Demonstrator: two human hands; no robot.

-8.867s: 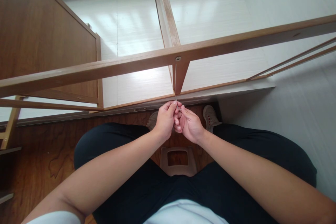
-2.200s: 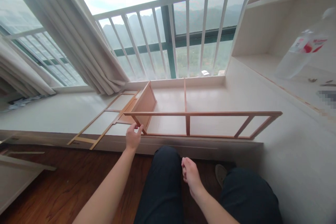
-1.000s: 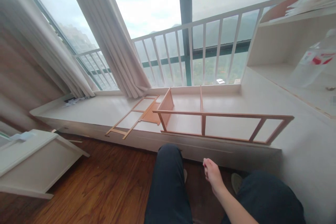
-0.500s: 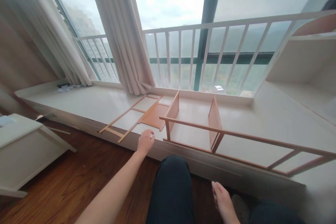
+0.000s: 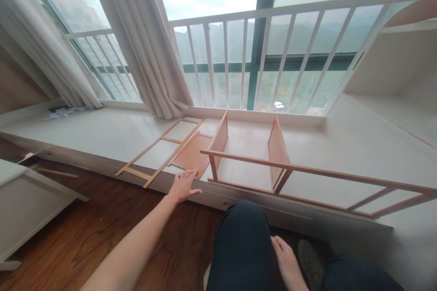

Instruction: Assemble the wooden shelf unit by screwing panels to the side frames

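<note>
Head view: my left hand reaches, fingers spread and grasping nothing, beside the flat wooden panel; my right hand rests loose by my knee.

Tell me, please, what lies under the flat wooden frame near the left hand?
Under the flat frame lies a flat brown board, both resting on the white ledge. The left hand reaches toward them. How far the board runs under the frame is hidden.
</note>
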